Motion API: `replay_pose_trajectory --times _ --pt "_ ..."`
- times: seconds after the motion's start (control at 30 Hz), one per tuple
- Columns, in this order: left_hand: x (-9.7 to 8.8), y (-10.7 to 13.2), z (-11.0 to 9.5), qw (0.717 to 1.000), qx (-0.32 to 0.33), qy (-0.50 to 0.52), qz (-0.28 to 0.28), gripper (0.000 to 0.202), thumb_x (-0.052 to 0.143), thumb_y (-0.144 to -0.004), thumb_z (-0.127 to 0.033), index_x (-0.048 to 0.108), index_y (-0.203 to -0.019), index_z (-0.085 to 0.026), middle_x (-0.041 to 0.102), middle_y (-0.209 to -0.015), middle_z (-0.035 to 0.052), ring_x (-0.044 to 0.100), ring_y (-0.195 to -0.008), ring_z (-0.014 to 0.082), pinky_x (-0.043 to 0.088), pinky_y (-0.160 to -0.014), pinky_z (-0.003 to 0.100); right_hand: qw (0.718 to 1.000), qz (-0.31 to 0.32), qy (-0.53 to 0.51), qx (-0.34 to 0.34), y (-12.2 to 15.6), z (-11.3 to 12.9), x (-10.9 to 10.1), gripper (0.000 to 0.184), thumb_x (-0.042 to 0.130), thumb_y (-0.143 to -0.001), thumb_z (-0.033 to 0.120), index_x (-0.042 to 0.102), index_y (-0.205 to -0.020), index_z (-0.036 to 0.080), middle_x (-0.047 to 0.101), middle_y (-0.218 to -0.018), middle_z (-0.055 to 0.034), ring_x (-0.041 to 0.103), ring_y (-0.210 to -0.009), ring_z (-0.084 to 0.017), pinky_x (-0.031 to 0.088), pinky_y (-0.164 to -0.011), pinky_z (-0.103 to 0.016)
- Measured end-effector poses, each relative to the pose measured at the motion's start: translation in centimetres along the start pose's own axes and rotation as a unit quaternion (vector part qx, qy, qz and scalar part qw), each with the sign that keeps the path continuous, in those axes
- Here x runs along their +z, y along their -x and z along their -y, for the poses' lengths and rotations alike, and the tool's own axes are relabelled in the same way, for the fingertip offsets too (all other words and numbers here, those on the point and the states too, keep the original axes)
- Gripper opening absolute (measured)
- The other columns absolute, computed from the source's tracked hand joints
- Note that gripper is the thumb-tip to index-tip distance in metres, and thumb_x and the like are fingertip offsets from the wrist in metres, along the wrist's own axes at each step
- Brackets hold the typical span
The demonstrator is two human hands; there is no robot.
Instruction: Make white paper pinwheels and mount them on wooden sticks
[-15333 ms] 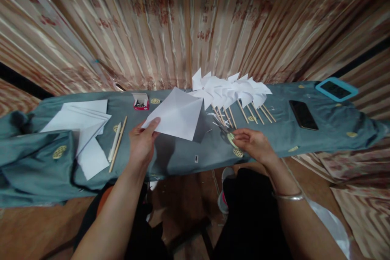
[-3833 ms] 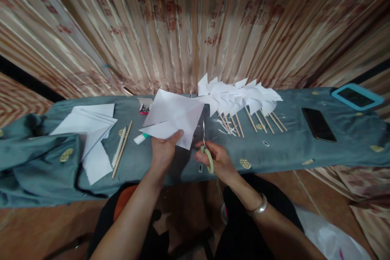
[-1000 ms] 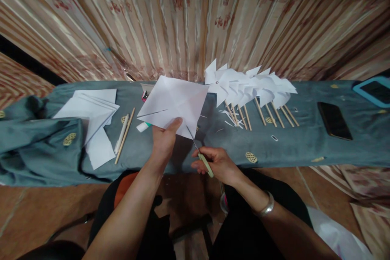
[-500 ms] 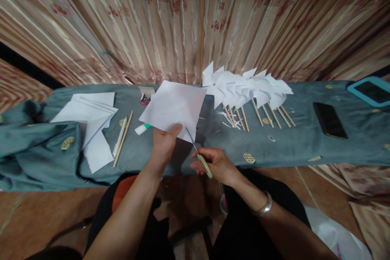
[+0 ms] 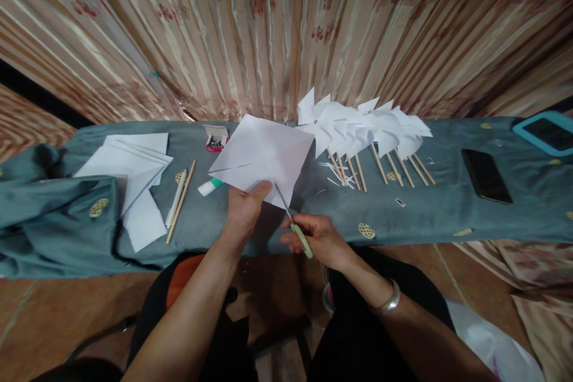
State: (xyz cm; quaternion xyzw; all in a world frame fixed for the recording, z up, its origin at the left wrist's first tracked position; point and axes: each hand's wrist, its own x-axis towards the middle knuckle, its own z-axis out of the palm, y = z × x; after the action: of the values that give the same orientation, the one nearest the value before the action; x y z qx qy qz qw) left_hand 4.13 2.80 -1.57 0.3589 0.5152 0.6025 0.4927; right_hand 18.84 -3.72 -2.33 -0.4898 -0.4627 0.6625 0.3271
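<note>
A square white sheet of paper (image 5: 264,152) is raised over the table, one corner pointing toward me. My left hand (image 5: 245,209) pinches its near edge, thumb on top and fingers underneath. A cut line runs in from the paper's left corner. My right hand (image 5: 317,237) grips scissors with pale green handles (image 5: 302,242); their blades lie at the near corner of the sheet, pointing inward. Beyond the sheet to the right, several white paper pinwheels (image 5: 340,122) on wooden sticks lie overlapping in a row.
On the left lie white paper sheets (image 5: 138,158), a white pen (image 5: 176,198) and a wooden stick (image 5: 182,203). Behind are a small box of pins (image 5: 216,140) and a white-green tube (image 5: 209,187). Paper scraps (image 5: 333,173), a phone (image 5: 486,176) and a blue-framed device (image 5: 546,133) are rightward.
The paper has shifted slightly right and turned a little in my left hand, and the cut at its left corner shows more clearly. The scissors stay at the near corner.
</note>
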Motion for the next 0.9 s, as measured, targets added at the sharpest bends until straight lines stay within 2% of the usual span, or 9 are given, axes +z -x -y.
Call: replay_pose_trajectory --times 0.17,0.43,0.7,0.9 --pt "-0.04 -0.08 0.08 1.000 -0.005 -0.004 -0.001 0.022 0.075 -0.056 -0.022 0.067 -0.075 -0.014 0.070 -0.077 0.0035 0.062 -0.071 0.0181 0.049 -0.072 0.031 1.000 -0.005 -0.002 -0.001 0.04 -0.05 0.04 0.035 0.079 -0.063 0.047 0.065 -0.076 0.017 0.057 -0.052 0.0049 0.051 -0.047 -0.008 0.039 -0.046 -0.020" --pt "0.22 0.29 0.02 1.000 -0.018 0.006 0.010 0.024 0.076 -0.054 -0.022 0.067 -0.075 -0.014 0.069 -0.076 0.0033 0.063 -0.069 0.0185 0.049 -0.073 0.033 1.000 -0.009 -0.021 0.009 -0.16 -0.02 0.03 0.040 0.081 -0.060 0.046 0.065 -0.082 0.017 0.060 -0.056 0.0048 0.053 -0.049 -0.009 0.043 -0.047 -0.021" --pt "0.14 0.36 0.28 1.000 -0.023 0.003 0.005 0.030 0.077 -0.054 -0.024 0.067 -0.080 -0.013 0.071 -0.081 0.0053 0.064 -0.073 0.0203 0.050 -0.075 0.034 0.999 -0.013 -0.029 0.013 -0.30 -0.03 0.06 0.040 0.081 -0.058 0.047 0.065 -0.081 0.018 0.059 -0.054 0.0051 0.053 -0.048 -0.009 0.042 -0.046 -0.021" --pt "0.33 0.57 -0.11 1.000 -0.010 0.004 0.004 0.028 0.077 -0.053 -0.022 0.068 -0.078 -0.013 0.071 -0.080 0.0038 0.063 -0.071 0.0183 0.049 -0.074 0.031 0.999 -0.020 -0.035 0.020 -0.27 0.08 0.19 0.041 0.082 -0.057 0.047 0.064 -0.079 0.018 0.060 -0.054 0.0051 0.053 -0.047 -0.009 0.042 -0.046 -0.021"
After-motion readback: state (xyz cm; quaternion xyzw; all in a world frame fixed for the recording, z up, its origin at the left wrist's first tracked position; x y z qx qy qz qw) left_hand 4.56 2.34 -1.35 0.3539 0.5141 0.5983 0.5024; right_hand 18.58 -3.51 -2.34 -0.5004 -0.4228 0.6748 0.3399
